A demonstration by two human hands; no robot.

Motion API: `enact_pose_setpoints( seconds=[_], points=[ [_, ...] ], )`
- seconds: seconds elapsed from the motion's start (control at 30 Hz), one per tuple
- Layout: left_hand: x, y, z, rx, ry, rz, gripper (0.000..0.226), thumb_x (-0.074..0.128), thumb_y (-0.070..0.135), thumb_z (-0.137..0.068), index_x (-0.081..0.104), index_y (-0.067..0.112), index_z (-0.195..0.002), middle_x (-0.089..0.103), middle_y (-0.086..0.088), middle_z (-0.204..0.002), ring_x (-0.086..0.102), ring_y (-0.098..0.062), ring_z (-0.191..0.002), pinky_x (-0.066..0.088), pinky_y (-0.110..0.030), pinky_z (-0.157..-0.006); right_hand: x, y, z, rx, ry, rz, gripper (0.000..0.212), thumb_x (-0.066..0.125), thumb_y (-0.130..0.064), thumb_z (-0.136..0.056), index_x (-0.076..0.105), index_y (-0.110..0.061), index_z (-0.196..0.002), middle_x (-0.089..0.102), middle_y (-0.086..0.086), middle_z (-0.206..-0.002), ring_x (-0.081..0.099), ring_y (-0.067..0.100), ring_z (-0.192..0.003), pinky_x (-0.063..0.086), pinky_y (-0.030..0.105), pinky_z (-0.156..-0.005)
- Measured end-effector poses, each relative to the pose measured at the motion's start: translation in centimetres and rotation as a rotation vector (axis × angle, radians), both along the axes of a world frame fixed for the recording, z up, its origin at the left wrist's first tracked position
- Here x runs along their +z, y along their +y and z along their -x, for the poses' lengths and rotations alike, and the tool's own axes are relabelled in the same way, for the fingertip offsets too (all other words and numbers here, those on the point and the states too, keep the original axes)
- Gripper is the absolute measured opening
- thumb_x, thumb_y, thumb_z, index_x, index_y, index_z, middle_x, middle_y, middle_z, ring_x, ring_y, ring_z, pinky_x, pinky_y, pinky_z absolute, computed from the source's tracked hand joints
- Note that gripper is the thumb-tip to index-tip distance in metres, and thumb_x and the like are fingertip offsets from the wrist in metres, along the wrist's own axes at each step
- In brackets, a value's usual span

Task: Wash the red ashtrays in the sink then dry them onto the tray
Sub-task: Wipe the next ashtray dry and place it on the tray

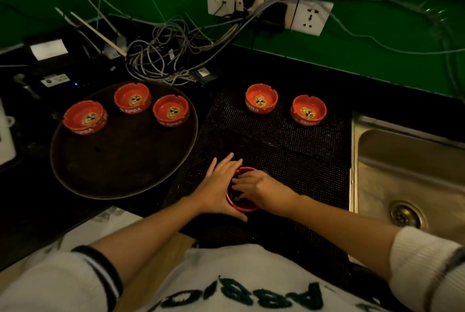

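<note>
My left hand (218,187) cups the left side of a red ashtray (242,204) on the black mat, thumb curled under its near rim. The fingers of my right hand (254,187) reach into the ashtray's bowl; something dark lies under them, and I cannot tell what it is. Three red ashtrays (85,117) (132,98) (171,110) stand on the round dark tray (120,160) at the left. Two more red ashtrays (261,98) (309,110) stand at the back of the mat. The steel sink (407,173) lies to the right.
A black perforated mat (289,155) covers the counter between tray and sink. Tangled cables (166,57) and wall sockets (266,4) sit behind the tray on the green wall. Dark devices crowd the far left. The sink drain (407,216) shows at the lower right.
</note>
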State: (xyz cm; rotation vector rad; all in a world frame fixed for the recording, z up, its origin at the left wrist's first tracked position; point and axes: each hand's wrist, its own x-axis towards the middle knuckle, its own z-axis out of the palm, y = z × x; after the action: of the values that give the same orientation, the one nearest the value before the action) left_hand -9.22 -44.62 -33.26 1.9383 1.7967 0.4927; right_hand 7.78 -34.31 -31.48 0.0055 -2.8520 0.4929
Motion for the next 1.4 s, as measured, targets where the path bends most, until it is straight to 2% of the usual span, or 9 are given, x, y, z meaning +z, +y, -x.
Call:
enact_pose_setpoints(
  seconds=[0.1, 0.2, 0.47, 0.73, 0.93, 1.1, 1.17, 1.27, 1.4],
  points=[
    [-1.4, -2.1, -3.0, 0.296, -0.124, -0.111, 0.131, 0.064, 0.090, -0.044, 0.036, 0.009, -0.144, 0.040, -0.002, -0.147, 0.017, -0.017, -0.147, 0.000, -0.050, -0.121, -1.0, -2.3, 0.6, -0.232, 0.103, -0.108, 0.025, 0.064, -0.024, -0.075, 0.077, -0.006, -0.089, 0.074, 0.006, -0.094, 0.070, 0.020, -0.085, 0.047, 0.028, -0.086],
    [-2.3, -2.0, -3.8, 0.387, -0.161, -0.164, 0.110, 0.070, 0.072, -0.048, 0.046, 0.010, -0.134, 0.049, -0.001, -0.137, 0.025, -0.017, -0.143, -0.004, -0.044, -0.121, -0.7, -3.0, 1.0, -0.280, 0.125, -0.030, 0.025, 0.059, -0.024, -0.078, 0.076, -0.007, -0.084, 0.073, 0.006, -0.088, 0.070, 0.020, -0.078, 0.050, 0.028, -0.081],
    [-0.3, 0.4, 0.1, 0.034, -0.096, -0.009, 0.118, 0.082, 0.072, -0.039, 0.042, 0.021, -0.138, 0.041, 0.009, -0.141, 0.011, -0.009, -0.147, -0.020, -0.046, -0.116, 0.9, 0.7, -0.7, 0.039, -0.379, 0.215, 0.032, 0.063, -0.017, -0.087, 0.069, -0.014, -0.118, 0.063, 0.005, -0.127, 0.052, 0.025, -0.119, 0.045, 0.048, -0.095],
    [0.5, 0.7, 0.2, -0.039, -0.107, 0.026, 0.115, 0.090, 0.060, -0.045, 0.037, 0.023, -0.140, 0.035, 0.013, -0.141, 0.002, -0.015, -0.148, -0.009, -0.044, -0.120, 1.6, -0.4, -0.7, -0.118, -0.373, -0.191, 0.020, 0.061, -0.016, -0.085, 0.072, -0.013, -0.101, 0.069, 0.003, -0.097, 0.062, 0.027, -0.091, 0.049, 0.042, -0.078],
    [1.5, 1.0, 0.0, -0.059, 0.064, 0.163, 0.142, 0.072, 0.086, -0.036, 0.017, 0.019, -0.150, 0.016, -0.002, -0.155, -0.010, -0.018, -0.148, -0.013, -0.051, -0.119, 1.4, -1.7, -0.4, -0.105, -0.360, 0.049, 0.026, 0.054, -0.023, -0.087, 0.073, -0.013, -0.100, 0.071, 0.007, -0.093, 0.064, 0.027, -0.084, 0.050, 0.039, -0.072],
    [3.7, 1.4, -1.3, -0.016, 0.151, 0.294, 0.148, 0.070, 0.087, -0.044, -0.005, 0.022, -0.155, 0.007, -0.006, -0.158, -0.002, -0.026, -0.148, -0.004, -0.049, -0.120, 4.4, 0.1, -2.9, -0.314, -0.384, -0.013, 0.018, 0.058, -0.022, -0.087, 0.069, -0.024, -0.101, 0.066, 0.003, -0.090, 0.060, 0.024, -0.084, 0.047, 0.033, -0.069],
    [4.2, 1.9, -2.7, -0.038, 0.229, 0.257, 0.141, 0.071, 0.084, -0.049, -0.002, 0.025, -0.154, 0.018, -0.006, -0.151, 0.012, -0.027, -0.142, 0.010, -0.046, -0.118, 3.9, 1.0, -4.7, -0.475, -0.203, 0.090, 0.016, 0.061, -0.015, -0.085, 0.070, -0.019, -0.097, 0.069, 0.002, -0.094, 0.063, 0.024, -0.090, 0.052, 0.042, -0.078],
    [5.0, 2.9, -4.8, -0.033, 0.296, 0.312, 0.122, 0.080, 0.065, -0.055, 0.013, 0.028, -0.151, 0.025, -0.009, -0.143, 0.023, -0.029, -0.132, 0.025, -0.045, -0.112, 2.2, 1.6, -7.7, -0.825, -0.113, 0.221, 0.037, 0.066, -0.007, -0.087, 0.065, -0.013, -0.123, 0.062, 0.012, -0.128, 0.057, 0.027, -0.118, 0.042, 0.040, -0.104],
    [5.8, 4.6, -6.8, 0.048, 0.250, 0.326, 0.110, 0.087, 0.052, -0.050, 0.028, 0.026, -0.139, 0.030, -0.009, -0.138, 0.027, -0.031, -0.129, 0.032, -0.051, -0.107, -1.6, 0.2, -10.5, -0.903, -0.149, 0.060, 0.046, 0.070, -0.015, -0.085, 0.059, -0.017, -0.130, 0.050, 0.016, -0.140, 0.055, 0.037, -0.118, 0.044, 0.046, -0.096]
  ],
)
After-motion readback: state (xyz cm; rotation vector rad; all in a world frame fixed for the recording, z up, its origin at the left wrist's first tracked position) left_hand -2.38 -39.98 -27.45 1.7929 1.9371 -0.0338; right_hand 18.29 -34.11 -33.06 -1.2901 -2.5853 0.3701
